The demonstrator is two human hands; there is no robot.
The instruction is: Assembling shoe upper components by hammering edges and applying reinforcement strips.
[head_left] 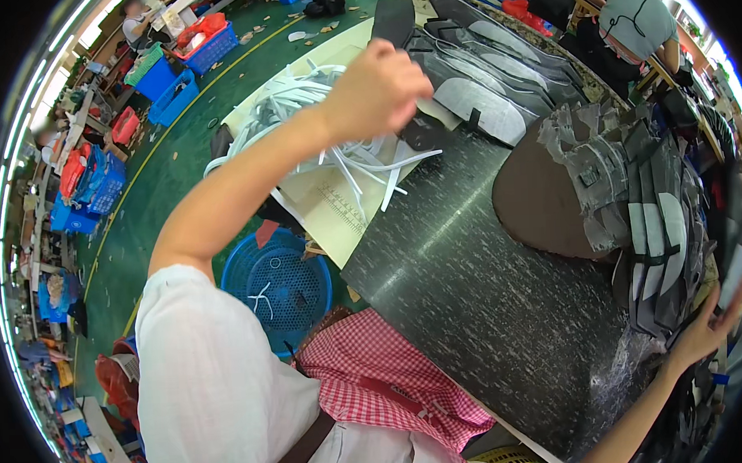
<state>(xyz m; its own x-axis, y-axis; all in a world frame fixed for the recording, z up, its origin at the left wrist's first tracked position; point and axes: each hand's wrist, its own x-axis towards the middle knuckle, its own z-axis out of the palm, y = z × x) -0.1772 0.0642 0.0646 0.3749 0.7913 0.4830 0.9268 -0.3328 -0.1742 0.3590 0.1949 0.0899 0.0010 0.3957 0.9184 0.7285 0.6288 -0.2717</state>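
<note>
My left hand [377, 89] is raised over the far side of the table, its fingers curled in. It hovers between a heap of white strips [299, 94] and stacked black flat pieces with pale grey patches [481, 107]; whether anything is pinched in it is hidden. At the right edge my right hand [700, 333] has its fingers round a flat dark piece with a whitish patch [734, 273], slightly blurred. Just left of it lies a fanned stack of similar black-and-white pieces [656, 227]. A brown rounded board [539, 195] with torn grey tape sits mid-table.
The speckled black tabletop [464, 285] lies before me, with a pale board [329, 213] under the strips. A blue plastic basket [278, 289] stands on the green floor at left. Other people work at the back, one in a grey-green shirt [639, 17]. Blue crates [173, 99] line the aisle.
</note>
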